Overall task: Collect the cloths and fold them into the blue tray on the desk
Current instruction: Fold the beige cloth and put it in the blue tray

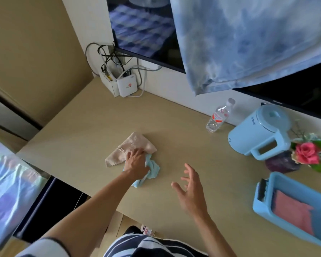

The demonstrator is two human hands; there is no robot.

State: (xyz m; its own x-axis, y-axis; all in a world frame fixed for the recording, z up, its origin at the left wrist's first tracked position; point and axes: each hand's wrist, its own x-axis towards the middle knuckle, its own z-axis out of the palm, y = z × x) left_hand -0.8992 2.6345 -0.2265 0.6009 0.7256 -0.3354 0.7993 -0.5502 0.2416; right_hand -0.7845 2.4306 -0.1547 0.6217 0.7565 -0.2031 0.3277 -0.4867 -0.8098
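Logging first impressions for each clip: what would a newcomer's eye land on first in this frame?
Probably the left hand pressed down mid-desk on a beige cloth and a crumpled light blue cloth, with the right hand open and hovering beside them. Next, the blue tray at the desk's right edge, already holding a folded pink cloth, and the light blue kettle behind it.
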